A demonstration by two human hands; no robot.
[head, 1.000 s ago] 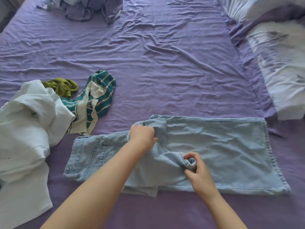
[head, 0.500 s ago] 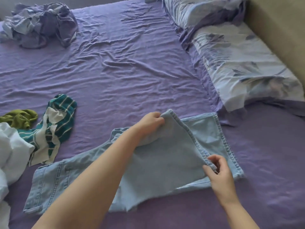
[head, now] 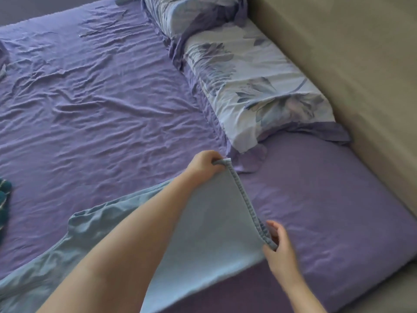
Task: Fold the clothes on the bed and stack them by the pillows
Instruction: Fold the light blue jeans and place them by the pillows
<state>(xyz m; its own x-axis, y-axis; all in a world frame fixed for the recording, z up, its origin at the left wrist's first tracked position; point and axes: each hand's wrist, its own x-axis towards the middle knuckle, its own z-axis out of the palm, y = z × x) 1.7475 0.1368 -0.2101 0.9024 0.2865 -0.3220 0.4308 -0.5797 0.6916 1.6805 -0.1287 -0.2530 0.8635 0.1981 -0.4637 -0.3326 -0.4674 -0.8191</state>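
Light blue jeans lie across the purple sheet at the near edge of the bed, their leg end lifted off the sheet. My left hand grips the far corner of the hem, close to the near floral pillow. My right hand pinches the near corner of the same hem. The hem stretches taut between both hands. My left forearm hides the middle of the jeans.
A second floral pillow lies farther back along the beige headboard. A teal striped garment shows at the left edge. The bed's near corner sits to the right.
Both hands have carried the fold of the jeans rightward toward the pillows, and the lower legs are now covered. The view has swung right, so the other clothes have left the frame.
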